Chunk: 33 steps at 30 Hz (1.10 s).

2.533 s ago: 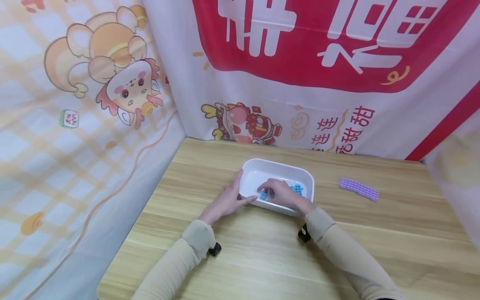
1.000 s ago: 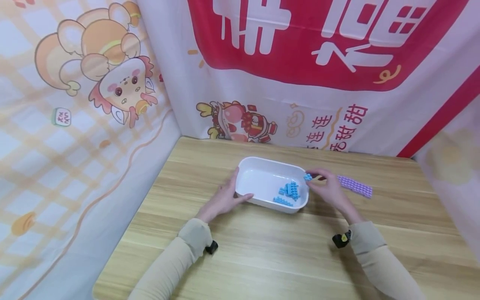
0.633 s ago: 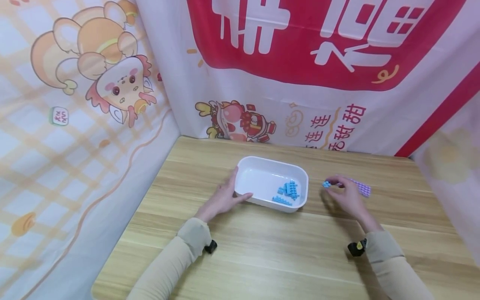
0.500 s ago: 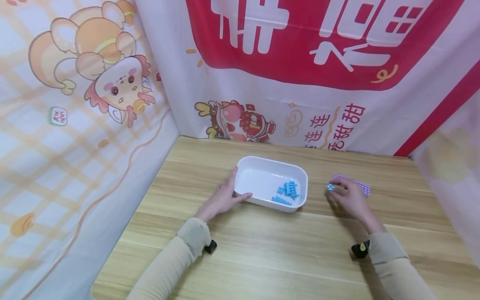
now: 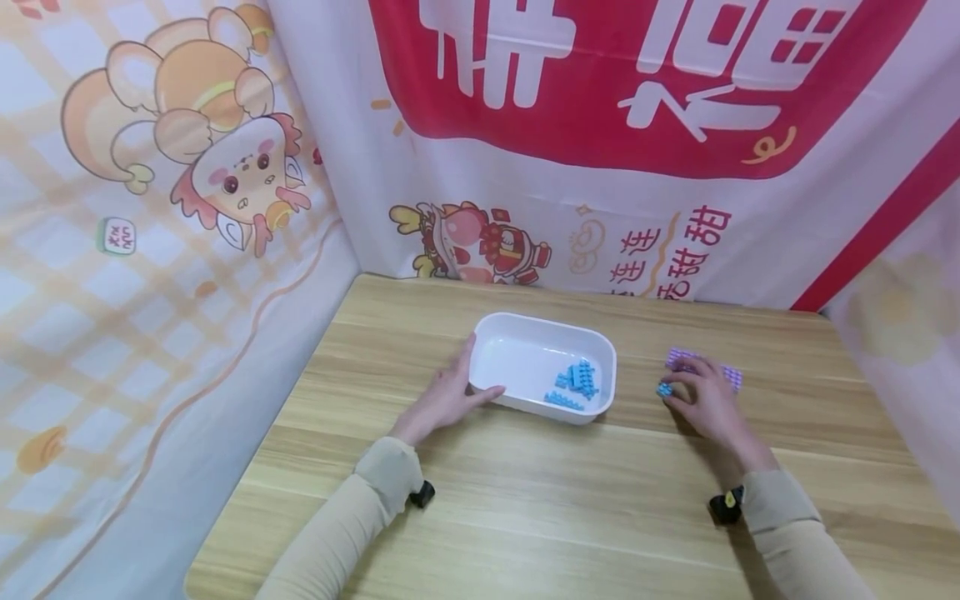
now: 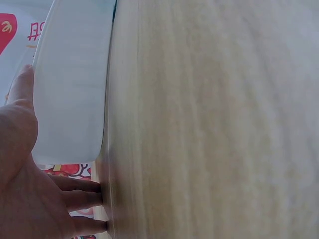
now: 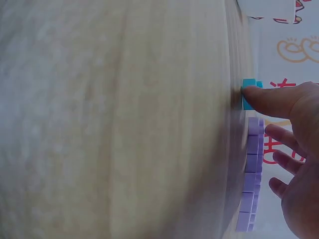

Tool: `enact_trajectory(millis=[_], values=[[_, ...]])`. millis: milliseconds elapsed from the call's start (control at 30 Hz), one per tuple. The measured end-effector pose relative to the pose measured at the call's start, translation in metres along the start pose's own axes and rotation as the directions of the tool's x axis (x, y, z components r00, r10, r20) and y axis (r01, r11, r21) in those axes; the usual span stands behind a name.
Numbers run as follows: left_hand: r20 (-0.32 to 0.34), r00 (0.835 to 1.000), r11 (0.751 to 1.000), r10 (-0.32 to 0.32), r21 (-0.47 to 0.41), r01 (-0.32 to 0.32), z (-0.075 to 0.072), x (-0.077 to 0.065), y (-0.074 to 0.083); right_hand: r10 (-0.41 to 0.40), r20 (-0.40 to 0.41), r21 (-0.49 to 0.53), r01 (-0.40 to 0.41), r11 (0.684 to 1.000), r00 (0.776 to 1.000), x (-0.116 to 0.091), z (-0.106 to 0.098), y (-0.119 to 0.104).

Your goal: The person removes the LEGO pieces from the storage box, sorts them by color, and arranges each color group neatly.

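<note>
Head view: we look down on a light wood-grain table, where a small bright-blue plastic block sits at the fingertips of the person's right hand, on the right half of the tabletop. The block is short and stubby; in the right wrist view, its longer visible side runs left to right across the table, roughly in line with a flat purple strip of joined plastic blocks just beside it. We see the strip's right end slant slightly toward the person, its middle partly covered by the hand.

The right hand pinches the block between thumb and index finger, with its other fingers spaced apart by the strip. We cannot tell whether they touch it, or whether the block rests on the wood.

Farther left is a white plastic tray with rounded corners, also long from left to right. Toward its right end we find a larger blue cluster and a blue ribbed row. The left hand touches the tray's left end, thumb along the near side, fingers straight and well apart from the thumb.
</note>
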<state>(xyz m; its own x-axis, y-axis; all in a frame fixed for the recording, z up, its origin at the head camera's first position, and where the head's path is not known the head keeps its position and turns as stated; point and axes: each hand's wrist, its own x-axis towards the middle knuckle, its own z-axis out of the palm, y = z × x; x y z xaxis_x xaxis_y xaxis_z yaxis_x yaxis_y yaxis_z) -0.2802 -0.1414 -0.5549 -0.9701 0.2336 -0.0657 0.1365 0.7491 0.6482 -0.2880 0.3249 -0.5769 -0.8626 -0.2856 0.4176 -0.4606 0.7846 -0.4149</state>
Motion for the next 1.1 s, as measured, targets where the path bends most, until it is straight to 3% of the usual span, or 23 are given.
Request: enact_trajectory(millis=[167,400,600,767,1100], values=[[0.006,1.0,1.0,-0.004,-0.01,0.004,-0.002,0.0,0.001,0.041,0.035,0.049,-0.043,0.998,0.999,0.002,-0.002,-0.004],[-0.009,1.0,1.0,0.019,-0.005,-0.019,-0.002,0.002,0.0,0.059,-0.016,0.154,-0.056,0.986,0.998,0.014,-0.001,-0.028],[-0.004,1.0,1.0,0.01,-0.005,-0.01,-0.001,0.002,-0.002,0.13,0.059,0.243,-0.141,0.96,0.99,0.031,-0.003,-0.068],[-0.01,1.0,1.0,0.011,-0.004,-0.011,0.0,0.003,-0.003,0.112,0.142,0.315,-0.152,0.937,0.984,0.045,0.006,-0.089],[-0.005,1.0,1.0,0.012,-0.005,-0.012,0.0,0.002,-0.003,0.05,0.343,0.252,-0.144,0.957,0.938,0.068,0.029,-0.106]])
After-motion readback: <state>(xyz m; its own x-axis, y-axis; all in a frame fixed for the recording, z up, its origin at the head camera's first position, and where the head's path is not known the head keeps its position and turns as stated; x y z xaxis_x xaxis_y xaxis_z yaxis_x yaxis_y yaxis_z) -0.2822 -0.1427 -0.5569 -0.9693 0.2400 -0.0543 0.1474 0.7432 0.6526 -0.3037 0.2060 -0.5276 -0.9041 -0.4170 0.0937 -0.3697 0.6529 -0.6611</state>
